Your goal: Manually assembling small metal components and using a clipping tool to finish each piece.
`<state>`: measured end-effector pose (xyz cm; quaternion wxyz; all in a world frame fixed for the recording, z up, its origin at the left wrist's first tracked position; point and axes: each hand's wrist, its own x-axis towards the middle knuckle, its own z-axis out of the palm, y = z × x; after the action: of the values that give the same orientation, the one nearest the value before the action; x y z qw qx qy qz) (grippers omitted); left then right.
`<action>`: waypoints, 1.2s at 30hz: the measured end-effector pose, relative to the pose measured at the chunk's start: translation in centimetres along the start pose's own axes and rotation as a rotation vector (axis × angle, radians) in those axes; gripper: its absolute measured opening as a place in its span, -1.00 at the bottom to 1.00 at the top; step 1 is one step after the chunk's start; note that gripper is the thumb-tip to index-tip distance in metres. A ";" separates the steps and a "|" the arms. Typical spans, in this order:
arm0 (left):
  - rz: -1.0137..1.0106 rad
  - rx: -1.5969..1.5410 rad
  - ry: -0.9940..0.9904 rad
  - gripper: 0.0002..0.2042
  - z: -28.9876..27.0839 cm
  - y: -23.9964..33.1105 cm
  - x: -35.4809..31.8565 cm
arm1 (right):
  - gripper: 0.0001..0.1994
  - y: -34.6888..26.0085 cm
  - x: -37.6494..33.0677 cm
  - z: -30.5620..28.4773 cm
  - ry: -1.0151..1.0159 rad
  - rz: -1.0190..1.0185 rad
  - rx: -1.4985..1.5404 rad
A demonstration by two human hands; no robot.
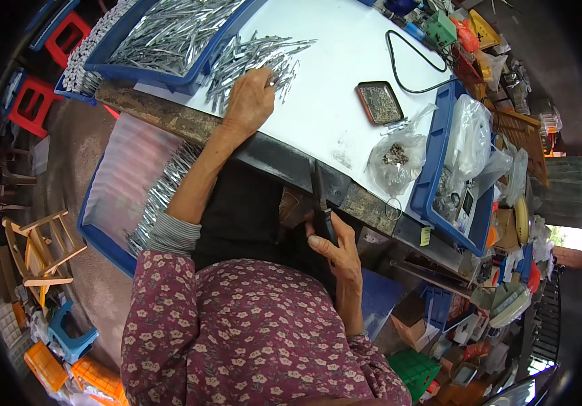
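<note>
On the white tabletop (345, 74), up at the far left, the left hand (249, 100) lies stretched out over a loose pile of thin metal rods (253, 57), fingers (268, 80) curled down onto them; whether they have pinched one up I cannot tell, the hand hides its own grip. The rods fan away from the fingers toward the upper right, long axes slanting that way, so the pile sits right under and just beyond the fingertips, and this hand is by far the nearer one. The right hand (337, 247) is low, below the tabletop's near edge, fingers wrapped around the dark handle of a slim tool (320, 203) whose blade points up toward the tabletop edge, well apart from the pile. More rods fill a blue tray (199, 64) just left of the pile, touching its edge, and another blue tray (101, 233) sits lower down beside the person's left arm. To the right: a small dark rectangular tin (379, 103) of tiny bits, a looped black cable (416, 64), then a clear crumpled bag (396, 159) with grey pieces near the tabletop's edge. A blue bin (433, 179) beyond it holds more clear bags, and a small yellow tag (425, 235) hangs from the edge beneath it.
</note>
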<state>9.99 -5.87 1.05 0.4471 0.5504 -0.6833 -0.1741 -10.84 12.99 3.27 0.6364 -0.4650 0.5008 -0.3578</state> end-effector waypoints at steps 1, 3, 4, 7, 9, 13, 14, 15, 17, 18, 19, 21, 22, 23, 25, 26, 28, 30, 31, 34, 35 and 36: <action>-0.008 -0.059 0.022 -0.85 -0.3 0.5 -0.2 | -0.56 -0.2 0.0 -0.1 0.010 -0.020 -0.028; -0.069 -0.181 -0.020 -0.84 -0.7 1.0 -0.7 | -0.55 -0.5 0.0 -0.1 0.035 -0.017 -0.053; -0.129 -0.299 -0.062 -0.83 -0.8 1.3 -0.9 | -0.54 -0.7 0.1 -0.1 0.058 -0.016 -0.075; -0.186 -0.513 -0.145 -0.82 -1.4 3.0 -2.2 | -0.60 -0.4 0.4 -0.7 0.069 -0.088 -0.114; -0.217 -0.657 -0.211 -0.85 -1.8 4.4 -3.2 | -0.60 -0.8 0.5 -0.6 0.171 -0.194 -0.239; -0.206 -0.884 -0.302 -0.88 -1.2 6.0 -5.9 | -0.60 -2.6 0.8 -0.3 0.373 -0.302 -0.502; -0.196 -0.927 -0.320 -0.90 -0.7 6.2 -6.6 | -0.59 -2.6 1.2 -0.4 0.430 -0.365 -0.638; -0.223 -0.957 -0.370 -0.89 -0.4 6.3 -7.3 | -0.59 -2.9 1.6 -0.4 0.434 -0.354 -0.644; -0.303 -1.011 -0.478 -0.90 0.0 6.7 -8.2 | -0.60 -3.5 2.2 -0.4 0.458 -0.483 -0.744; -0.307 -1.021 -0.485 -0.90 0.3 6.8 -8.6 | -0.60 -3.5 2.4 -0.5 0.471 -0.534 -0.776; -0.275 -1.019 -0.453 -0.90 0.9 6.8 -9.0 | -0.60 -3.8 2.5 -0.5 0.476 -0.524 -0.783; -0.248 -1.022 -0.426 -0.90 1.5 7.1 -9.5 | -0.60 -4.4 2.6 -0.4 0.486 -0.585 -0.887; -0.244 -1.031 -0.413 -0.90 1.6 7.3 -9.7 | -0.60 -4.2 2.7 -0.5 0.488 -0.577 -0.890; -0.239 -1.039 -0.400 -0.89 1.7 7.5 -9.8 | -0.60 -4.1 2.7 -0.7 0.483 -0.607 -0.939; -0.242 -1.018 -0.422 -0.89 1.5 7.6 -9.6 | -0.61 -3.9 2.4 -1.0 0.479 -0.630 -0.993; -0.241 -0.990 -0.438 -0.89 1.4 7.6 -9.6 | -0.61 -3.8 2.3 -1.1 0.472 -0.588 -1.006; -0.245 -1.003 -0.440 -0.89 1.5 7.6 -9.7 | -0.61 -3.8 2.0 -1.3 0.465 -0.547 -1.019; -0.247 -1.016 -0.440 -0.89 1.6 7.6 -9.7 | -0.61 -3.9 1.8 -1.5 0.439 -0.533 -1.049; -0.225 -0.993 -0.432 -0.90 1.8 7.5 -9.7 | -0.61 -4.2 1.6 -1.5 0.440 -0.532 -1.050; -0.189 -0.974 -0.411 -0.90 1.9 7.4 -9.8 | -0.60 -6.2 1.0 -0.8 0.524 -0.788 -1.001; -0.174 -0.978 -0.400 -0.90 1.9 7.3 -9.9 | -0.60 -6.3 0.7 -0.4 0.604 -0.779 -0.934; -0.172 -0.979 -0.401 -0.90 1.9 7.3 -9.8 | -0.60 -6.3 0.2 -0.1 0.685 -0.770 -0.868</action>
<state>4.00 5.01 1.23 0.4963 0.2874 -0.5467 -0.6101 -10.79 10.80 9.20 0.0238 -0.6842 0.5713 -0.4527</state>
